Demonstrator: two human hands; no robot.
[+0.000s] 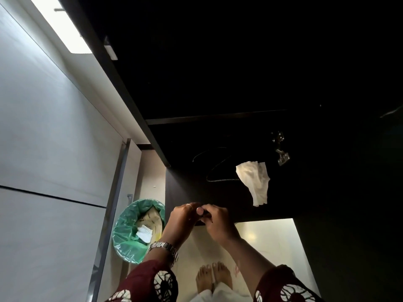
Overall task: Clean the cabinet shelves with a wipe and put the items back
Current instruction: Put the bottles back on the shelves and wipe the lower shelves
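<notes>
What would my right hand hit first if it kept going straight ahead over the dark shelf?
Probably the white wipe lying on the shelf beyond the right hand; depth is unclear.

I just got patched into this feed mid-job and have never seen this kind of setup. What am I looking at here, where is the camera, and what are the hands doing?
There is no robot here. A person wears one wide-angle camera on the head, so you look forward and down past their arms to their bare feet on a pale floor.

The dark mass filling the upper right is the cabinet. Its dark shelf sits just past the hands. On it lie a crumpled white wipe, a thin black wire hanger and a shiny metal clip.

The left hand and right hand meet at the shelf's front edge, pinching something small and dark; I cannot tell what it is.

On the floor to the left stands a bin with a green liner, with rubbish inside.
</notes>
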